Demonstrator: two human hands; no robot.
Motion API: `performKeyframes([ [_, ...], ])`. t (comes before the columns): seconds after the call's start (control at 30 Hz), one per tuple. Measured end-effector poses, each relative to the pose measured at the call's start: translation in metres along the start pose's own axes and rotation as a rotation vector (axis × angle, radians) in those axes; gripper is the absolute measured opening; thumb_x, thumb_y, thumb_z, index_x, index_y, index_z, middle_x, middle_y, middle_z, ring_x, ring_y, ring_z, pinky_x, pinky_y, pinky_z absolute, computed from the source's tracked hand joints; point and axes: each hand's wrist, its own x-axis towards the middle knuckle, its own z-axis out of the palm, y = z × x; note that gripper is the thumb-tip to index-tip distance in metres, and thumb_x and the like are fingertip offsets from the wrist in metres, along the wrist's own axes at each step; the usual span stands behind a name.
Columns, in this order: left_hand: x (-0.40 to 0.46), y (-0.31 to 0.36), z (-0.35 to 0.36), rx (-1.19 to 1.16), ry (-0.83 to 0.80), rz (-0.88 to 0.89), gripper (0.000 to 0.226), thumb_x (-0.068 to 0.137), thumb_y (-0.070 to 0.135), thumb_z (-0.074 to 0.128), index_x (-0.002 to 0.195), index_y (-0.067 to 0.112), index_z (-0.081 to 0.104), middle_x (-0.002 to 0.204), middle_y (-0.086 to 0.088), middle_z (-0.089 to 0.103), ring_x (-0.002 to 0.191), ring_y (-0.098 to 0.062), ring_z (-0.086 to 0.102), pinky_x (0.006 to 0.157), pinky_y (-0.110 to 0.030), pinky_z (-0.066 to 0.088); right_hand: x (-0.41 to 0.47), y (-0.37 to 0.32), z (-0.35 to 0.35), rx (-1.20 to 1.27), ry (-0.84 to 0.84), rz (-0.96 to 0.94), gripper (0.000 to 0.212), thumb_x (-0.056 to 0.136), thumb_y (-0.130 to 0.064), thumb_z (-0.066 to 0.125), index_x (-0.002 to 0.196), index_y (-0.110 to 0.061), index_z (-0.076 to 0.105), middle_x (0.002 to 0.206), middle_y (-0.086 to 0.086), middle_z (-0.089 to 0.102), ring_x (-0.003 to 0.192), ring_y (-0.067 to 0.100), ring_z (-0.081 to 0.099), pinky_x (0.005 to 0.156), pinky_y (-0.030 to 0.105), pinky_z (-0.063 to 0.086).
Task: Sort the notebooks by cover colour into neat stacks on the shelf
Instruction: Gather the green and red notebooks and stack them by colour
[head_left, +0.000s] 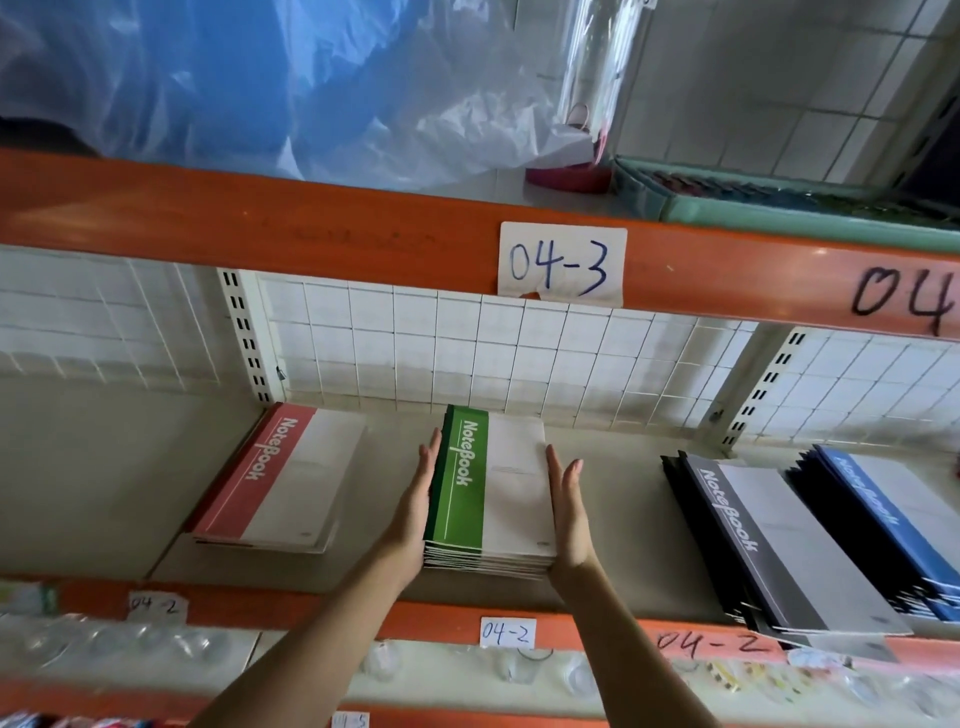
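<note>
Squaring green notebook stack (488, 488) w/ flat palms, left hand (415, 512) & right hand (569, 512) fingers straight, pressed together, red stack (280, 478) left, black stack (769, 545) right.

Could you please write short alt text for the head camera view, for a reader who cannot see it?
Two open hands, left hand and right hand, press flat against the sides of a green notebook stack on a shelf. A red notebook stack lies to its left; grey notebooks and blue notebooks lie fanned to its right.

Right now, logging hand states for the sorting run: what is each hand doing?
Left hand: open, flat against the spine side of the green notebook stack.
Right hand: open, flat against the stack's opposite side.
</note>
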Motion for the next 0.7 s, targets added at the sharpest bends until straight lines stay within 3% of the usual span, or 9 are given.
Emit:
performKeyframes([
  [0.07,0.001,0.001,0.001,0.008,0.013,0.020,0.065,0.089,0.074,0.025,0.149,0.050,0.030,0.150,0.014,0.044,0.131,-0.015,0.051,0.106,-0.048,0.045,0.008,0.003,-0.001,0.044,0.002,-0.009,0.071,0.090,-0.072,0.024,0.150,-0.036,0.031,0.144,-0.021,0.045,0.105,-0.011,0.054,0.088,0.019,0.045],
  [0.13,0.003,0.001,0.000,-0.004,0.014,-0.003,0.066,0.088,0.071,0.027,0.150,0.048,0.030,0.149,0.014,0.045,0.130,-0.015,0.052,0.102,-0.041,0.048,0.012,0.003,-0.002,0.089,-0.004,0.018,0.062,0.095,-0.067,0.022,0.148,-0.036,0.035,0.140,-0.017,0.052,0.115,0.001,0.059,0.096,0.031,0.051],
  [0.2,0.001,0.002,0.000,-0.016,-0.001,-0.012,0.060,0.093,0.065,0.026,0.150,0.047,0.030,0.145,0.013,0.049,0.123,-0.013,0.057,0.090,-0.033,0.055,0.008,0.002,-0.004,0.051,-0.006,0.028,0.084,0.083,-0.080,0.039,0.152,-0.034,0.029,0.153,-0.008,0.042,0.136,0.017,0.046,0.115,0.047,0.036],
  [0.27,-0.002,0.004,-0.001,-0.032,0.002,0.000,0.054,0.097,0.059,0.025,0.149,0.046,0.028,0.143,0.011,0.049,0.120,-0.013,0.058,0.086,-0.031,0.056,0.000,-0.003,-0.004,-0.005,-0.047,0.033,0.108,0.067,-0.091,0.050,0.155,-0.034,0.023,0.158,-0.007,0.034,0.142,0.018,0.038,0.120,0.050,0.026],
  [0.4,0.000,0.001,-0.005,0.033,0.022,0.016,0.056,0.092,0.066,0.031,0.146,0.053,0.030,0.155,0.017,0.033,0.136,-0.012,0.045,0.110,-0.039,0.041,-0.002,0.003,-0.002,0.013,-0.011,0.034,0.096,0.073,-0.089,0.042,0.153,-0.039,0.025,0.156,-0.017,0.029,0.146,0.014,0.029,0.122,0.047,0.017],
  [0.53,-0.001,0.001,0.000,0.057,0.020,-0.003,0.049,0.090,0.072,0.036,0.137,0.059,0.037,0.151,0.016,0.043,0.136,-0.014,0.046,0.113,-0.046,0.038,0.009,0.012,-0.008,0.026,-0.054,0.049,0.095,0.070,-0.086,0.054,0.150,-0.040,0.033,0.155,-0.009,0.039,0.143,0.018,0.037,0.121,0.049,0.022],
  [0.7,-0.001,0.001,-0.005,0.109,-0.046,-0.004,0.077,0.077,0.081,0.050,0.146,0.055,0.028,0.158,0.016,0.030,0.144,-0.016,0.034,0.118,-0.053,0.026,-0.001,-0.004,0.000,-0.233,0.014,0.124,0.074,0.083,-0.082,0.040,0.146,-0.044,0.039,0.147,-0.022,0.043,0.135,0.004,0.041,0.117,0.042,0.028],
])
